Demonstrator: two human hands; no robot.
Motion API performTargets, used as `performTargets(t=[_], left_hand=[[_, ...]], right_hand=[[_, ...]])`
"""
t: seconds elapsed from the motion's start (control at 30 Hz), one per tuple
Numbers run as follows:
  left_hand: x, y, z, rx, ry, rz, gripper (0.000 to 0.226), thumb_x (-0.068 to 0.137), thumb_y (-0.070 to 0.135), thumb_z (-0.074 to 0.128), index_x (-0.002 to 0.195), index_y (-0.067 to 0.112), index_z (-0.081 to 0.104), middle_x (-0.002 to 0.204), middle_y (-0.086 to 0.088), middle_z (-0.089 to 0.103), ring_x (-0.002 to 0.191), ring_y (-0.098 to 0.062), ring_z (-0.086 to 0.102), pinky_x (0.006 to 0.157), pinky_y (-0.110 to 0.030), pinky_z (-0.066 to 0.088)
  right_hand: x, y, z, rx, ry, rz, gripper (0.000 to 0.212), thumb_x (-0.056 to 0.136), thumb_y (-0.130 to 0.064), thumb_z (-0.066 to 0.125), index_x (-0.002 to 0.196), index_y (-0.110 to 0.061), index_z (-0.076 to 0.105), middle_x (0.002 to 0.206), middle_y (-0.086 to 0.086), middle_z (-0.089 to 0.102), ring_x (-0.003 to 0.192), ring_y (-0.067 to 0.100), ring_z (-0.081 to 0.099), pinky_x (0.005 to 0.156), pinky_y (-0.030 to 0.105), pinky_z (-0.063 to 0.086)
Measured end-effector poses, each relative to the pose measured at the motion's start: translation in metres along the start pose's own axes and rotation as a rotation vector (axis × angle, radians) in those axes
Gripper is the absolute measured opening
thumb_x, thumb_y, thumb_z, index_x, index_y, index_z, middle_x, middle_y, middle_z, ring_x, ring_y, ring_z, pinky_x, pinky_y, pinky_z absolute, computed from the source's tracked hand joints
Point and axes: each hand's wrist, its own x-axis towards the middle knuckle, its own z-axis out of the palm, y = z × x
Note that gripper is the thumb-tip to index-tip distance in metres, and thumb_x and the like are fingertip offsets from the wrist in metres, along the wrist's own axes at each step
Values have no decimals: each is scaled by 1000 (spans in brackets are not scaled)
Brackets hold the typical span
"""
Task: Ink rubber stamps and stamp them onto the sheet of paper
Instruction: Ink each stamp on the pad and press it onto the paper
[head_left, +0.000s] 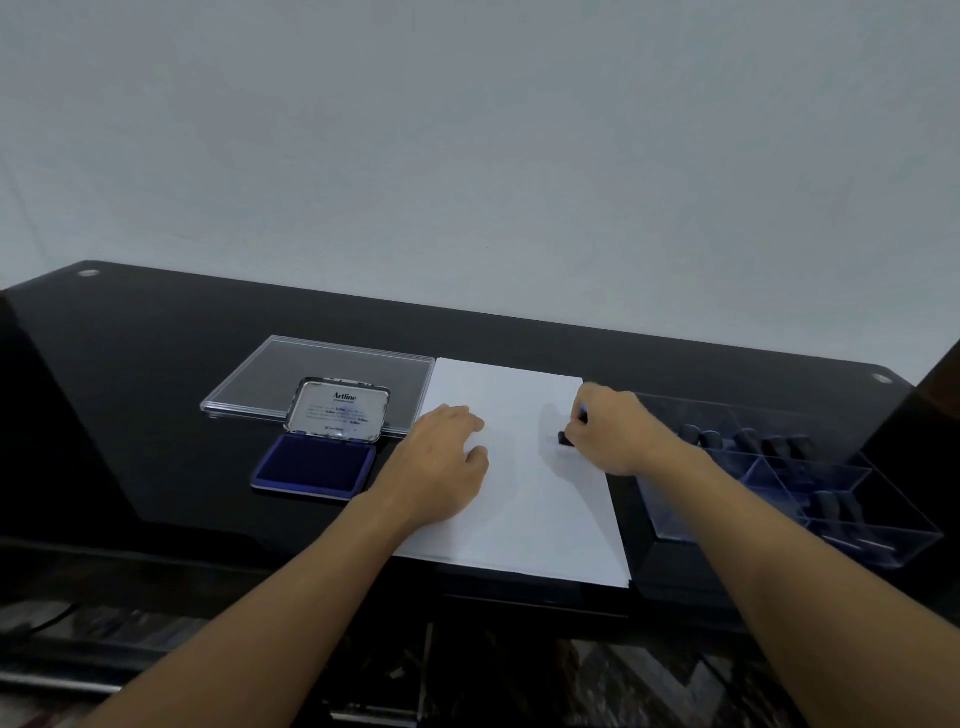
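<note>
A white sheet of paper (524, 499) lies on the black glass table (156, 364). My left hand (441, 462) rests flat on the sheet's left edge, fingers relaxed. My right hand (618, 431) grips a small dark rubber stamp (565, 439) and holds it down on the right part of the sheet. A faint mark shows on the paper just left of the stamp. An open blue ink pad (317, 465) with its lid raised sits left of the sheet.
A clear plastic lid (291, 374) lies flat behind the ink pad. At the right stands a clear compartment box (810, 483) holding several dark stamps. The table's front edge runs just below the sheet. A plain wall rises behind.
</note>
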Motion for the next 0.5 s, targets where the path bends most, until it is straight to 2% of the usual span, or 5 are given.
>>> performTargets(t=[0.17,0.3,0.5], left_hand=[[3,7,-14,-22,37,13,42,99,29,43,139,20,45,151,7,34,141,-9,22,110,-24,19],[3,12,-20,-15,39,-5,41,99,30,43,139,23,45,150,9,35,139,-11,27,110,-30,25],[0,17,-22,-18,31,-9,40,99,31,43,139,24,45,150,10,35,139,-10,27,109,-29,25]], right_hand=[[-3,-2,-25,103,146,-34,8,95,-20,54,91,-14,56,90,5,63,66,17,56,55,27,43],[-6,-2,-30,102,142,-34,8,95,-20,54,90,-15,58,87,4,63,66,15,57,54,25,40],[-12,0,-31,111,141,-36,8,95,-19,54,90,-14,58,83,1,63,64,14,55,54,24,39]])
